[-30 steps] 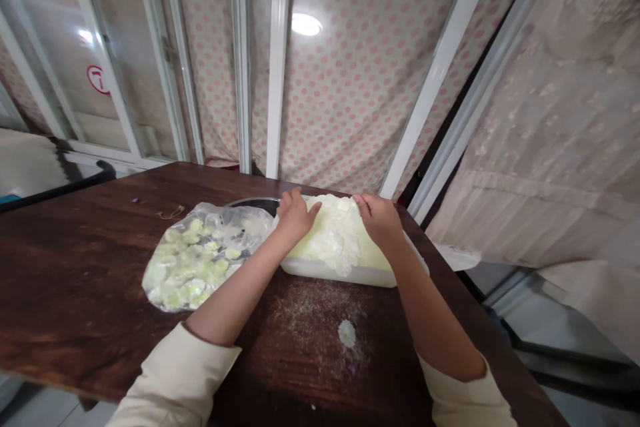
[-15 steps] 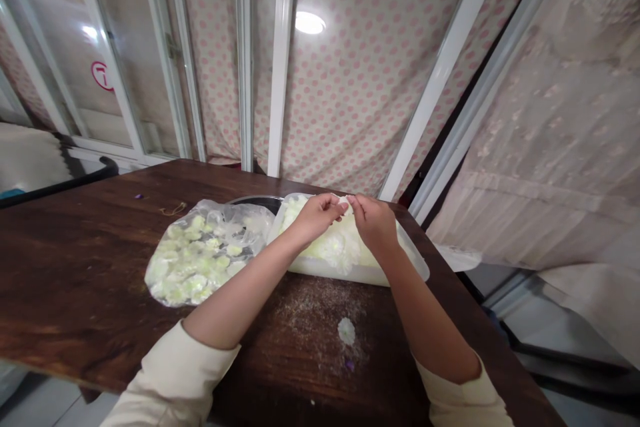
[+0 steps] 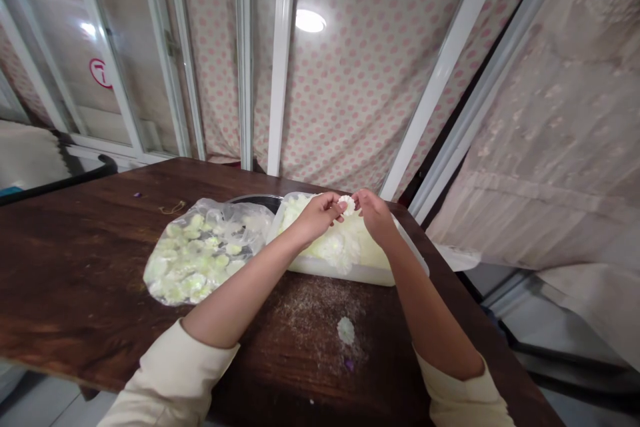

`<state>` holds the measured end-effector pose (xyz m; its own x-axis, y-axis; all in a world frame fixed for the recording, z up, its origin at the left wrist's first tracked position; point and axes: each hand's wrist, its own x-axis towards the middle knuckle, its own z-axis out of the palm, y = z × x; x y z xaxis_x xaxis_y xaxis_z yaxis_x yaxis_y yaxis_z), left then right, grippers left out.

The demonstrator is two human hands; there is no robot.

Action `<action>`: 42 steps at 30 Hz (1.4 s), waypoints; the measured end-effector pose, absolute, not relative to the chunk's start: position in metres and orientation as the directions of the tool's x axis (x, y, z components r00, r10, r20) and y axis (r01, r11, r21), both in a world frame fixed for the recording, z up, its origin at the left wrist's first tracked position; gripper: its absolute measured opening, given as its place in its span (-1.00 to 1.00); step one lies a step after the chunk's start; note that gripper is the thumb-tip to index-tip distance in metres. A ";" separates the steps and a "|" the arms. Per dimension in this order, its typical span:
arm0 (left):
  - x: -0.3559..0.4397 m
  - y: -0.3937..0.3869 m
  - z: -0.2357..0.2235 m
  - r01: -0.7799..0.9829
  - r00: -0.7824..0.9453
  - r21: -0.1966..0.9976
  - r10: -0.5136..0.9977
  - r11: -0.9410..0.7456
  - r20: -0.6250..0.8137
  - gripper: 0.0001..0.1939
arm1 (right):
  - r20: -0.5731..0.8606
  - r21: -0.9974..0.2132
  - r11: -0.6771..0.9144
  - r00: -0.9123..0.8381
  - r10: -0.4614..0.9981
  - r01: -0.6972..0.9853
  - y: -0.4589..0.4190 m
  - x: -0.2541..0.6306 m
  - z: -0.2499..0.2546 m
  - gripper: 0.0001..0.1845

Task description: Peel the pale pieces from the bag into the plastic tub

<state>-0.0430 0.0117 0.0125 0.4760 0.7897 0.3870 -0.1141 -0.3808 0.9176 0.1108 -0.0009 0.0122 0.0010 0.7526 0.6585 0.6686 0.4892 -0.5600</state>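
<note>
Between the thumb and fingers of my left hand is a small white artificial flower piece with a scalloped edge. My right hand is just to its right, fingers loosely bent and slightly apart, the tips close to the flower's edge. Whether they touch it I cannot tell. Both hands are above a translucent plastic tub with pale yellow-white flower pieces inside. A layered white flower cluster lies at the tub's near side.
Left of the tub, a clear plastic bag of pale flower pieces lies partly over a dark round tray. One loose white flower piece is on the brown wooden table, near pale specks and a purple bit.
My right hand has drawn slightly right and its fingers have loosened from the flower piece. The flower now faces me more fully in my left hand, which has hardly moved.
</note>
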 end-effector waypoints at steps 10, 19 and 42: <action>-0.042 0.011 0.012 -0.013 0.413 0.900 0.818 -0.435 0.401 -0.68 | 0.749 -0.155 0.307 -0.091 0.656 0.939 -0.019 0.094 0.021 -0.63; -0.043 0.011 0.015 -0.113 0.414 0.928 0.832 -0.355 0.369 -0.78 | 0.764 -0.214 0.204 0.033 0.644 0.955 -0.004 0.123 0.015 -0.67; -0.038 0.012 0.008 -0.136 0.438 0.934 0.826 -0.330 0.355 -0.79 | 0.633 -0.536 0.486 -0.052 0.772 0.690 -0.008 0.106 0.017 -0.73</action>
<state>-0.0378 0.0120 0.0078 0.4384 0.8257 0.3551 -0.1360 -0.3296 0.9343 0.1060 -0.0080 0.0166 -0.0521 0.7722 0.6332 0.6901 0.4861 -0.5361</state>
